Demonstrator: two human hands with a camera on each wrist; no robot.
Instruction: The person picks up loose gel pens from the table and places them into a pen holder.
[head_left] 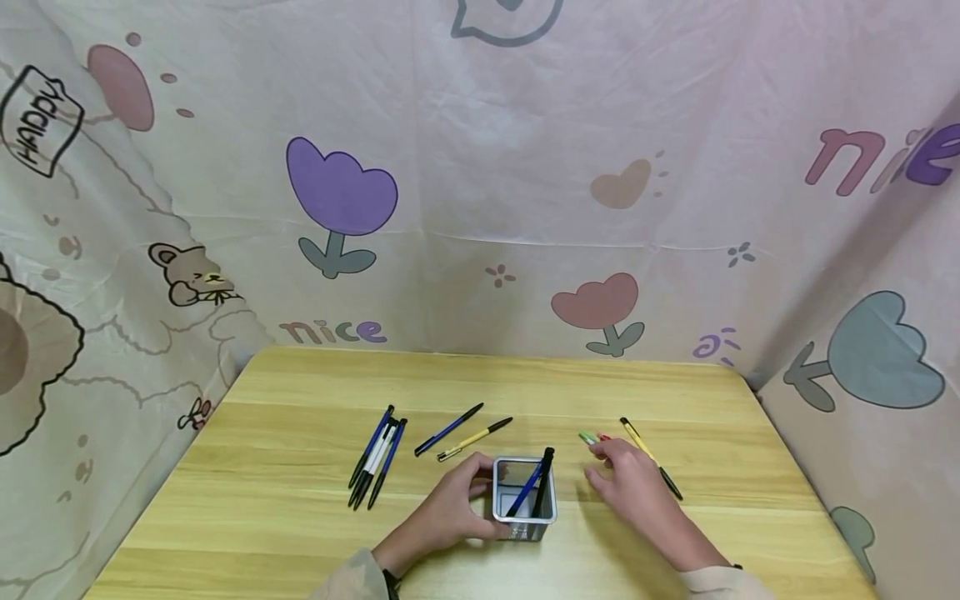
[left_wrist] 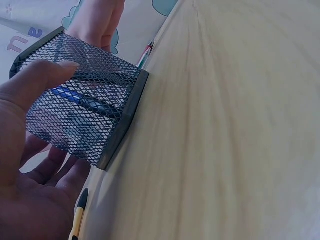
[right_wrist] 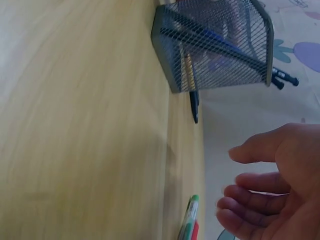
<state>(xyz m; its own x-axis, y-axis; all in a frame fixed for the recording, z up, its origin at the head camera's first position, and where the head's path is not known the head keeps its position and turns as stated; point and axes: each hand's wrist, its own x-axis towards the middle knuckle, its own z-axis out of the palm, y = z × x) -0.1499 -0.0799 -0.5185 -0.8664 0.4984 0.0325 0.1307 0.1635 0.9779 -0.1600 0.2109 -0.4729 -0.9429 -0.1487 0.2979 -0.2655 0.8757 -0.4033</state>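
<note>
My left hand (head_left: 453,508) holds the square metal mesh pen holder (head_left: 528,531) from its left side. In the left wrist view the thumb lies on the mesh (left_wrist: 100,135) and the fingers reach round the other side. Inside the holder lean a blue pen (head_left: 525,490) and black pens (right_wrist: 284,76). My right hand (head_left: 633,487) hovers to the right of the holder, its fingers loosely bent with nothing between them. Close by its fingertips lie a green pen (right_wrist: 192,214) and a red pen (right_wrist: 195,230), partly hidden by the hand in the head view.
A yellow and black pen (head_left: 637,437) lies beyond the right hand. Behind the holder are a blue pen (head_left: 448,430) and another yellow pen (head_left: 472,440). Several blue and white pens (head_left: 377,454) lie together at left. A patterned cloth (head_left: 480,167) surrounds the wooden table (head_left: 247,500).
</note>
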